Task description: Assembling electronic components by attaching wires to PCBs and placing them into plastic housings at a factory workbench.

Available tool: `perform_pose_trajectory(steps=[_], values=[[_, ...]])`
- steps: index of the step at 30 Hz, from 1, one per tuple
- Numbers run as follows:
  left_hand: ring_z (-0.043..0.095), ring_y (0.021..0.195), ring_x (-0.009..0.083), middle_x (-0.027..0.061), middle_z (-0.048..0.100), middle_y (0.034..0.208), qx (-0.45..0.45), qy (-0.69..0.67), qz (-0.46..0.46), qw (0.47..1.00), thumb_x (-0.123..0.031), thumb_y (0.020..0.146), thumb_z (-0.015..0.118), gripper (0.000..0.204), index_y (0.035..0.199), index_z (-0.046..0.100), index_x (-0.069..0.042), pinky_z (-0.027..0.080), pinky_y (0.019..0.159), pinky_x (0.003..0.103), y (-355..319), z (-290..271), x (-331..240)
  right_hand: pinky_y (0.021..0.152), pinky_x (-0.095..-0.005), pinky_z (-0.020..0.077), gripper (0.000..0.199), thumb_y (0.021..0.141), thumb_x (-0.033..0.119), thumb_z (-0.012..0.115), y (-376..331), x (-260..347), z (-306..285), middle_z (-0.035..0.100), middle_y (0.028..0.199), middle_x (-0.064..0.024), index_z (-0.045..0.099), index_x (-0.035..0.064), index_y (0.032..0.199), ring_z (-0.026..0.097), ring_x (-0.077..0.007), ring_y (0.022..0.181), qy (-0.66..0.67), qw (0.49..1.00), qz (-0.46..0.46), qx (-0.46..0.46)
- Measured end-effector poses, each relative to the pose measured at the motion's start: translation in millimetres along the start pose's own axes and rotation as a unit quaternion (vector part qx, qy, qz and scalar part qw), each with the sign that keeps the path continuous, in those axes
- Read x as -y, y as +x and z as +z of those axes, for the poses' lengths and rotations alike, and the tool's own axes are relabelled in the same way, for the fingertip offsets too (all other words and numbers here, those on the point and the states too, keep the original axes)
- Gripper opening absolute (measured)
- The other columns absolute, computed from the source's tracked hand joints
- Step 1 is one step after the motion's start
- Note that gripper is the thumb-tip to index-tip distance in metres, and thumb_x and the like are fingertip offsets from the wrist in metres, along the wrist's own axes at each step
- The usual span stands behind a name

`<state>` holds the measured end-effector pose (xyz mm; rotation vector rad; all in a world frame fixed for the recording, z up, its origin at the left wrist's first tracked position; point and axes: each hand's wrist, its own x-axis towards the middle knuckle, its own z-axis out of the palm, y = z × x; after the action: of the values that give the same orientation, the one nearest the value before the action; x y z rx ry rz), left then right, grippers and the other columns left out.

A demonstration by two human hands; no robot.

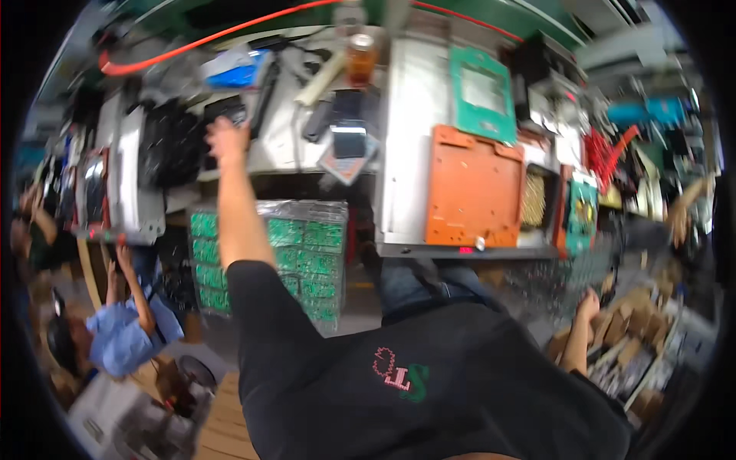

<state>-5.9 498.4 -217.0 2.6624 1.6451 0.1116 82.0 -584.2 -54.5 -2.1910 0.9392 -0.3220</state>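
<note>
Fingers of the left hand (225, 138) reach up over the bench (287, 146) and touch a black device (227, 112) near its left part; blur hides whether they are spread or curled. Just right of it lie a dark handset (317, 121) and a calculator (349, 157), with an amber jar (360, 57) beyond. An orange tray (473, 188) leans further right. Under the bench stands a wrapped stack of green boards (307, 257). The right hand (589, 305) hangs low at the cardboard boxes (632, 337), well apart; its grip cannot be told. Another person in blue (123, 333) crouches at the left.
</note>
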Motion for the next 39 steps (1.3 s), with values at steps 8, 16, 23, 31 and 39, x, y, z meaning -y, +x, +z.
perform_pose_trajectory(steps=[8, 16, 23, 31, 39], values=[[0.067, 0.103, 0.0486, 0.0284, 0.070, 0.112, -0.072, -0.096, 0.125, 0.985, -0.024, 0.090, 0.057, 0.042, 0.127, 0.060, -0.004, 0.055, 0.089, 0.054, 5.1, -79.7, 47.1, 0.045, -0.0250, 0.0377, 0.016, 0.098, 0.018, 0.064, -50.1, 18.3, 9.0, 0.058, 0.067, 0.0026, 0.074, 0.0064, 0.102, 0.049, -0.0075, 0.051, 0.065, 0.998, -0.010, 0.014], [0.069, 0.115, 0.0314, 0.0173, 0.068, 0.131, -0.058, -0.294, 0.523, 0.798, 0.005, 0.092, 0.059, 0.043, 0.133, 0.066, -0.005, 0.054, 0.094, 0.038, -344.6, -289.6, -199.6, 0.054, -0.0283, 0.0456, 0.018, 0.093, 0.019, 0.070, 22.5, -82.1, -8.6, 0.066, 0.068, -0.0004, 0.079, 0.0039, 0.094, 0.058, -0.0101, 0.058, 0.080, 0.985, -0.040, -0.150], [0.049, 0.139, 0.0397, 0.0210, 0.054, 0.148, 0.165, -0.125, 0.623, 0.754, -0.003, 0.098, 0.058, 0.038, 0.136, 0.062, 0.000, 0.040, 0.114, 0.046, -379.9, -258.6, -238.5, 0.055, -0.0265, 0.0488, 0.020, 0.097, 0.013, 0.058, 117.1, -68.0, -47.1, 0.070, 0.076, -0.0045, 0.075, 0.0053, 0.104, 0.062, -0.0101, 0.061, 0.070, 0.983, -0.051, -0.165], [0.046, 0.143, 0.0373, 0.0218, 0.050, 0.152, 0.283, -0.169, 0.489, 0.808, 0.000, 0.101, 0.052, 0.036, 0.136, 0.061, 0.004, 0.036, 0.115, 0.042, -376.2, -241.0, -260.9, 0.089, -0.0486, 0.0542, 0.023, 0.091, 0.016, 0.057, 199.8, -78.9, -47.1, 0.071, 0.105, -0.0150, 0.073, 0.0111, 0.106, 0.067, -0.0362, 0.106, -0.285, 0.924, -0.251, 0.034], [0.054, 0.134, 0.0357, 0.0209, 0.058, 0.143, 0.078, -0.232, 0.515, 0.822, 0.001, 0.099, 0.059, 0.025, 0.122, 0.065, 0.004, 0.042, 0.110, 0.043, -420.8, -254.8, -279.2, 0.092, -0.0483, 0.0537, 0.036, 0.083, 0.005, 0.056, 228.4, -91.3, -48.7, 0.072, 0.109, -0.0206, 0.069, 0.0126, 0.116, 0.068, -0.0387, 0.107, -0.314, 0.923, -0.185, 0.126]])
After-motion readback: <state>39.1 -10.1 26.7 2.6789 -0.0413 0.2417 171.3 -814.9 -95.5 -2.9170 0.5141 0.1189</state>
